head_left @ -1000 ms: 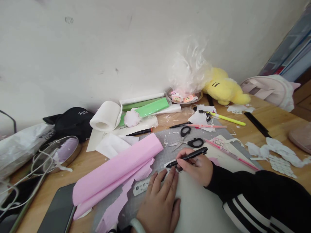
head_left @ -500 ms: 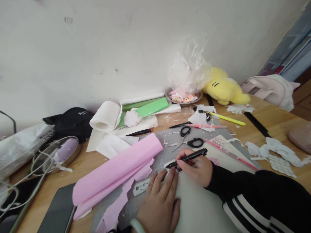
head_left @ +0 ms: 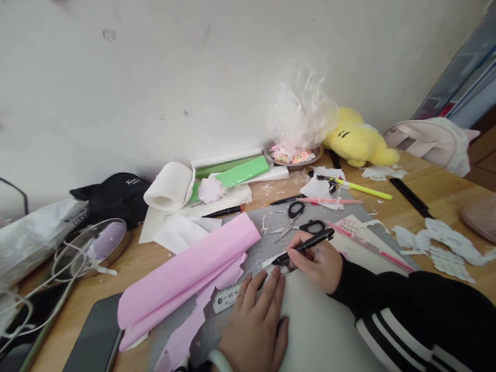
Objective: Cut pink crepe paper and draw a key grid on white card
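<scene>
My left hand (head_left: 256,318) lies with its fingers stretched out over a metal ruler (head_left: 225,299), pressing it down; part of the ruler is under the fingers. Pinched in my right hand (head_left: 318,263) is a black pen (head_left: 306,245), its tip down at the ruler's edge on a small white strip of paper (head_left: 270,261). A grey cutting mat (head_left: 253,243) lies beneath. Just beyond the right hand rest scissors (head_left: 296,221) with black handles. Left of the hands is a folded sheet of pink paper (head_left: 189,279).
A toilet roll (head_left: 170,186), green paper (head_left: 244,173) and a white paper flower (head_left: 211,189) lie towards the wall. A yellow plush toy (head_left: 356,138) stands by a bowl (head_left: 267,150). Markers and paper scraps (head_left: 445,248) lie right; a tablet (head_left: 93,336) lies left.
My right hand and the pen have shifted slightly to the right along the ruler's edge. My left hand stays on the ruler.
</scene>
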`<move>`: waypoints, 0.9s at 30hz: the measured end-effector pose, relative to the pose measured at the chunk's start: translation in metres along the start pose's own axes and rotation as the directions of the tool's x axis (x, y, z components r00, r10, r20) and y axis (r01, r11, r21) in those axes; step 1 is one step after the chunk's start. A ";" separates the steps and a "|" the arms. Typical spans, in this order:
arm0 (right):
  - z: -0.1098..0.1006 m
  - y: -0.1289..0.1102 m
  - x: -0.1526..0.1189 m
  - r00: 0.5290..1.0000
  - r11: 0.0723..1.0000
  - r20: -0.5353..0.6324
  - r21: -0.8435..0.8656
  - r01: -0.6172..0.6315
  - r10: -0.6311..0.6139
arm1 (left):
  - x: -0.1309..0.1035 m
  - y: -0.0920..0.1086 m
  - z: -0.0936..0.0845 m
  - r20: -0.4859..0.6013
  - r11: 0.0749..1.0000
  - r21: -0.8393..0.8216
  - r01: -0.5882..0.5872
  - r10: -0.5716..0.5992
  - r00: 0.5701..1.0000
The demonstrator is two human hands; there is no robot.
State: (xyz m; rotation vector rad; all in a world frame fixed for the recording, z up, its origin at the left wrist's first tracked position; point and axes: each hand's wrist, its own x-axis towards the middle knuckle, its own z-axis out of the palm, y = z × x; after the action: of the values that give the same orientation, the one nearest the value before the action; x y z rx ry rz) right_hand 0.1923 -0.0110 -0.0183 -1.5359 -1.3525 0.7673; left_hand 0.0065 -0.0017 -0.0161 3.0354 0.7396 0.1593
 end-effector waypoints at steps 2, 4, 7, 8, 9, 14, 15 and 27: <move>-0.001 -0.001 0.001 1.000 1.000 -0.007 -0.002 -0.001 0.001 | 0.000 0.000 0.000 0.001 1.000 -0.017 0.009 -0.009 1.000; -0.002 -0.002 0.002 1.000 1.000 -0.015 -0.004 -0.007 0.007 | 0.000 -0.001 0.000 0.004 1.000 -0.017 0.006 -0.006 1.000; -0.003 -0.005 0.003 0.999 1.000 -0.036 -0.005 -0.030 0.029 | 0.000 0.000 -0.001 0.009 1.000 -0.012 -0.002 0.002 1.000; -0.003 -0.005 0.003 0.998 0.999 -0.044 -0.005 -0.035 0.034 | 0.000 0.000 -0.001 0.010 1.000 -0.020 0.001 -0.001 1.000; -0.004 -0.005 0.003 0.998 0.999 -0.056 -0.003 -0.035 0.035 | 0.000 0.000 -0.001 0.010 0.999 -0.031 0.007 -0.006 1.000; -0.005 -0.003 0.004 0.995 1.000 -0.100 -0.007 -0.009 0.008 | 0.000 0.000 -0.001 0.012 0.998 -0.054 0.022 -0.021 1.000; -0.006 -0.003 0.004 0.995 1.000 -0.104 -0.008 -0.011 0.010 | 0.000 0.000 -0.001 0.014 0.999 -0.049 0.020 -0.020 1.000; -0.008 -0.006 0.002 0.993 0.998 -0.098 0.019 -0.058 0.060 | 0.001 0.001 -0.002 0.016 1.000 0.015 -0.001 0.000 1.000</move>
State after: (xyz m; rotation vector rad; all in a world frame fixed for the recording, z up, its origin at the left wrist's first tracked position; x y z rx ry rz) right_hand 0.1974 -0.0111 -0.0093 -1.5860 -1.2306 0.7278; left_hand 0.0074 -0.0021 -0.0143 3.0477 0.7425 0.1293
